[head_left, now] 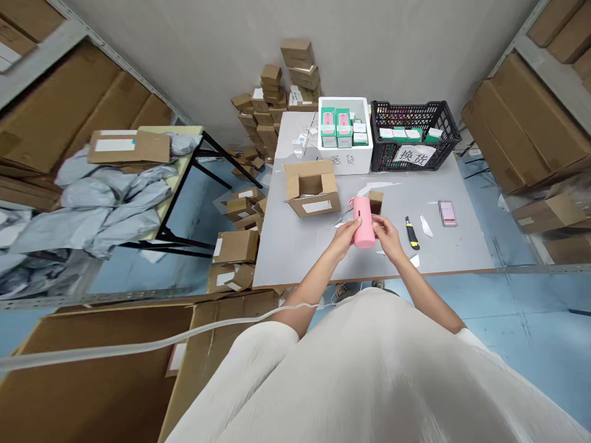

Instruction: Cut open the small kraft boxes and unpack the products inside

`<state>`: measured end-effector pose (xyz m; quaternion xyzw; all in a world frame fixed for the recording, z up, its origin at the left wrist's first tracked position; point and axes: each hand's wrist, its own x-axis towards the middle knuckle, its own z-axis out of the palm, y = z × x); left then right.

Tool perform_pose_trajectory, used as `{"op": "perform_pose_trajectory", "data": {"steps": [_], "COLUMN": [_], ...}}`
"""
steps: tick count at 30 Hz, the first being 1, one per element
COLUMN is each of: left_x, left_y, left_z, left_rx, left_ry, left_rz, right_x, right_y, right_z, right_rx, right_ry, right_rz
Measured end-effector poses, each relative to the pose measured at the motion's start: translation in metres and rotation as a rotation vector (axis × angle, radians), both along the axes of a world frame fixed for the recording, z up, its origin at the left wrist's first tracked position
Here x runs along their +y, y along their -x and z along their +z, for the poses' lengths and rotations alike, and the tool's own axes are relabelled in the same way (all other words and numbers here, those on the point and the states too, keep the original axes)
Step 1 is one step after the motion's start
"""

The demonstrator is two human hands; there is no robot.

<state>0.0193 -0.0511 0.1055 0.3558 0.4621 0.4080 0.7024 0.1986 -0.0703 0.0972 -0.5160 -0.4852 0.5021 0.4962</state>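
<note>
Over the front part of the grey table (305,249), a pink bottle (364,216) with a small loop at its top is held between my two hands. My left hand (344,239) grips its left side, and the fingers of my right hand (386,237) close on its right side near the lower end. Just behind the bottle sits a small brown box (376,202), partly hidden. An open cardboard box (313,191) stands to the left. To the right lie a yellow and black utility knife (412,234), a scrap of white paper (425,226) and a pink, blurred item (447,213).
At the table's back are a white bin (345,161) with green and white boxes and a black crate (415,157) holding similar ones. Stacked cartons (270,114) stand behind and left. Grey parcels (115,197) cover a side table. A white cable (207,329) crosses the lower left.
</note>
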Motion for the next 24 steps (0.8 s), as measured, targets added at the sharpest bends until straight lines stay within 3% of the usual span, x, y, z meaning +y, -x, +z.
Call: {"op": "perform_pose_trajectory", "data": {"steps": [5, 11, 14, 20, 24], "left_x": [0.004, 0.005, 0.004, 0.002, 0.000], "left_y": [-0.001, 0.001, 0.003, 0.001, -0.001], "left_z": [-0.004, -0.014, -0.016, -0.019, -0.023], "left_rx": [-0.200, -0.190, -0.115, 0.086, 0.266], "left_ry": [0.157, 0.099, -0.011, -0.412, -0.557], "left_rz": [0.003, -0.028, -0.032, 0.025, 0.062], "right_x": [0.002, 0.003, 0.003, 0.002, -0.004], "right_y": [0.000, -0.001, -0.002, -0.003, -0.004], "right_z": [0.001, 0.002, 0.006, 0.021, 0.031], "right_rx": [-0.032, -0.043, -0.067, -0.113, -0.148], "right_ry": [-0.003, -0.002, -0.024, -0.106, -0.148], "right_rz": [0.018, 0.025, 0.019, 0.043, 0.099]}}
